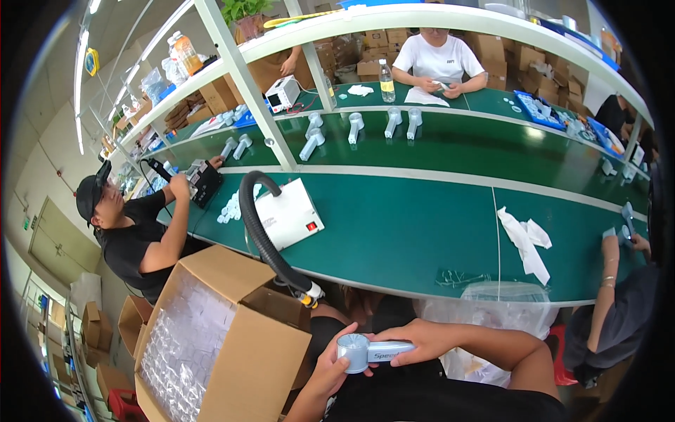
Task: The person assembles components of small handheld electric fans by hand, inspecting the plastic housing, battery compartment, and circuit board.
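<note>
Over my lap I hold a pale blue handheld fan, with a round head and a straight handle. My left hand wraps the round head, its thumb on the rim. Fingers and thumb of my right hand grip the end of the handle. Dark lettering shows on the handle's side. Just beyond my left hand hangs the nozzle of a black flexible hose, which comes from a white box machine on the green bench.
At my left stands an open carton with clear plastic packing. A white cloth lies on the bench. More fans stand along the line behind. A clear plastic bag hangs below the bench edge. Co-workers sit left, right and across.
</note>
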{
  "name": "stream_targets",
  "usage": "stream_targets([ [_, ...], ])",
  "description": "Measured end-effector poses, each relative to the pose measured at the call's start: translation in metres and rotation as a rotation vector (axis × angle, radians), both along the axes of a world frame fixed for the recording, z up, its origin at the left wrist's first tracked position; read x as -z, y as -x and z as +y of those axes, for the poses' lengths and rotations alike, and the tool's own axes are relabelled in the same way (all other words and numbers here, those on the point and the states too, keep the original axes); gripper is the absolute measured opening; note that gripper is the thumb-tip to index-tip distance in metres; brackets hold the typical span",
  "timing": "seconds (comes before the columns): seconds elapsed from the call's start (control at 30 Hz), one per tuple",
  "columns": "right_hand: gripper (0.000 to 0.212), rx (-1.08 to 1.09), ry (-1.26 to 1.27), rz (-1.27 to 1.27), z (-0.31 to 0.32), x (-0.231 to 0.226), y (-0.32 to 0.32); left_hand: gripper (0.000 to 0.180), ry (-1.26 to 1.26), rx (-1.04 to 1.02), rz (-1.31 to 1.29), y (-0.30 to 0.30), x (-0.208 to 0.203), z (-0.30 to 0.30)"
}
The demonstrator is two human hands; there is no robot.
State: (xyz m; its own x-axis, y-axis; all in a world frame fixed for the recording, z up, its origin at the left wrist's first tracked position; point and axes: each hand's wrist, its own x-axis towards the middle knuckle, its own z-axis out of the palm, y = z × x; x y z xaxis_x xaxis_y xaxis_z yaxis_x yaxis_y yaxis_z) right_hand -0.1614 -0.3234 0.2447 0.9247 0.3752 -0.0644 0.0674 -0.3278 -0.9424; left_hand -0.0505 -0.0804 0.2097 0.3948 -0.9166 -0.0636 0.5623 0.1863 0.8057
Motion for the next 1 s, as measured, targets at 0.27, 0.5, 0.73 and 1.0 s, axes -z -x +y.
stream_targets([
  [0.27,0.052,1.086,0.172,-0.234,-0.203,-0.012,-0.062,0.065,-0.155,-0.273,-0.332,-0.016,-0.096,0.065],
  [0.5,0.039,1.381,0.929,-0.11,-0.4,0.071,-0.164,0.059,-0.275,-0.406,-0.331,-0.067,-0.097,0.071],
  [0.73,0.058,0.79,1.046,-0.014,-0.435,0.041,-0.158,0.055,-0.279,-0.594,-0.347,-0.082,-0.104,0.097],
  [1.0,0.067,0.847,0.721,0.099,-0.424,0.029,-0.151,0.05,-0.264,-0.58,-0.374,-0.115,-0.102,0.081],
])
